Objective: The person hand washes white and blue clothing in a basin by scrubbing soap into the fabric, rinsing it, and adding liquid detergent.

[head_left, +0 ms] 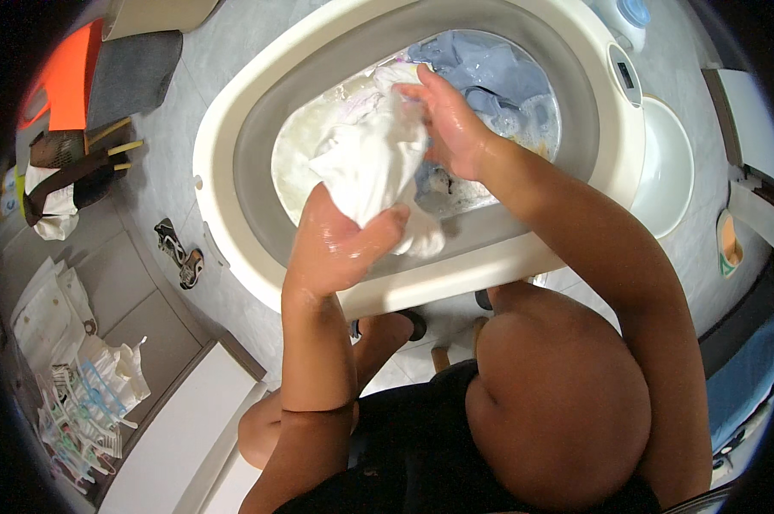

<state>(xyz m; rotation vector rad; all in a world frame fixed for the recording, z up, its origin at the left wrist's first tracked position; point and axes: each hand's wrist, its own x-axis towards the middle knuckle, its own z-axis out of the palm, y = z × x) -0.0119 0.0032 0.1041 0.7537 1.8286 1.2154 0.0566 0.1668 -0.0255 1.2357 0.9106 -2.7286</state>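
A wet white cloth garment (368,160) hangs bunched over the water of an oval plastic tub (233,109) with a cream rim and grey walls. My left hand (342,244) grips its lower end, thumb over the fabric. At the upper end, my right hand (448,122) is beside the cloth with its fingers spread; whether the hidden fingers hold it cannot be told. Blue wet cloth (490,67) lies in sudsy water on the tub's far right side. More pale cloth sits in the water behind the white garment.
A white basin (663,167) stands against the tub's right side, near a bottle with a blue cap (631,16). Sandals (180,254) lie on the tiled floor at left. Clothes hangers (81,411) with white cloth are at lower left, by a white cabinet (175,424). An orange plastic item (75,77) is at upper left.
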